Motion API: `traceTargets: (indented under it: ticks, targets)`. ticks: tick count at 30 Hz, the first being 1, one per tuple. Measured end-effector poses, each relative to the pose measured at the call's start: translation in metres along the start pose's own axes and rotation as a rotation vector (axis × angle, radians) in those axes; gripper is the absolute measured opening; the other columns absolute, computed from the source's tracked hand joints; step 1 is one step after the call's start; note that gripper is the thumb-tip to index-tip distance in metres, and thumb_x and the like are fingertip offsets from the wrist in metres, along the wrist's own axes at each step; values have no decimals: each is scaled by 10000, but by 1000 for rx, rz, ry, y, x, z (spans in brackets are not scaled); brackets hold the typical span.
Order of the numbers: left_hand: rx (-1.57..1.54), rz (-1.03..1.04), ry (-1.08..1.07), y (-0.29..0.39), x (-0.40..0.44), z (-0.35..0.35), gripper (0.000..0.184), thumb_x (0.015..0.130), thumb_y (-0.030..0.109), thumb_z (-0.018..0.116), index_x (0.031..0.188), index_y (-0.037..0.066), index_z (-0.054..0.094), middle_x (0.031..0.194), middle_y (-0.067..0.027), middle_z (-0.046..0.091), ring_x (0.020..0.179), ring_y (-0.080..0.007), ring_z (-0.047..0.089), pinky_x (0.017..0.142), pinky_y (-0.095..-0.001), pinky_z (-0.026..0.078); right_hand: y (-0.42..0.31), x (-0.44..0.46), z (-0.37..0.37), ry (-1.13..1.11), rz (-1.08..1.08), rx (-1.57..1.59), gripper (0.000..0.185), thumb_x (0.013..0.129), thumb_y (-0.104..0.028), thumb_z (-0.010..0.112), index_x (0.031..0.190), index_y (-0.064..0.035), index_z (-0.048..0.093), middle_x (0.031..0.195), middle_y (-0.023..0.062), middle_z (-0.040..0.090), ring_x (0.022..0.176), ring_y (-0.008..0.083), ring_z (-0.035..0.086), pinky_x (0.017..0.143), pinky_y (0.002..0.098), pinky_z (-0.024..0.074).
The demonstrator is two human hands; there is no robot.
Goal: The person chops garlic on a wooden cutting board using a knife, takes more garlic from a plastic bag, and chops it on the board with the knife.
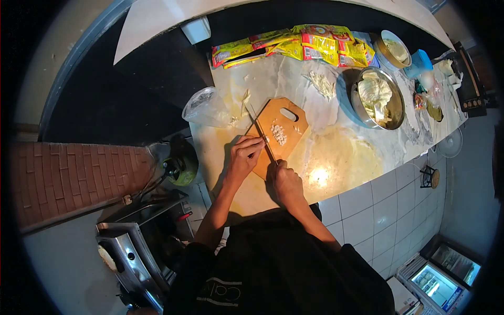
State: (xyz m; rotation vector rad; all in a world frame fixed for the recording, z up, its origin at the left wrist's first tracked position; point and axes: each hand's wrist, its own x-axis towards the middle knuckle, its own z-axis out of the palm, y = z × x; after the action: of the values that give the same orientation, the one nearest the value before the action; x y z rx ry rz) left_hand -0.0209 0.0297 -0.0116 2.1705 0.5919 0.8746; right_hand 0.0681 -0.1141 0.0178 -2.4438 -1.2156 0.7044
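A wooden cutting board (pixel 293 140) with an oval handle hole lies on the marble counter. My right hand (pixel 287 184) is closed round the handle of a knife (pixel 261 131), whose blade points up and left across the board. Beside the blade, at the board's left edge, the fingers of my left hand (pixel 247 155) are pressed together; a small pale piece shows at their tips, too small to name. Chopped white pieces (pixel 279 135) are piled right of the blade. Pale shreds (pixel 245 102) lie beyond the blade's tip.
Behind the board, shredded cabbage (pixel 321 85) lies on the counter (pixel 336 152). A metal bowl (pixel 400 105) of cabbage leaves stands right, a smaller bowl (pixel 395 50) beyond it. Yellow-red packets (pixel 320 44) line the back edge. A clear plastic bag (pixel 207 107) is at left.
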Motion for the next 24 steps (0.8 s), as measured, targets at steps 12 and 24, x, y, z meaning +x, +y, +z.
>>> traceTargets:
  ticks: [12, 24]
  targets:
    - [1, -36, 3, 2, 3, 0, 183, 771, -79, 717, 937, -13, 757, 960, -137, 740, 889, -280, 688, 758, -345, 560, 0, 5, 6, 12, 21, -57, 137, 857, -83, 574, 887, 36, 513, 736, 231, 678, 685, 389, 709, 597, 454, 580]
    - [-33, -62, 22, -1, 6, 0, 145, 809, -23, 729, 944, 15, 762, 957, -105, 736, 868, -244, 684, 729, -322, 547, 0, -1, -25, -66, 20, 30, 246, 931, -230, 532, 930, 16, 520, 753, 286, 655, 704, 466, 673, 637, 544, 547]
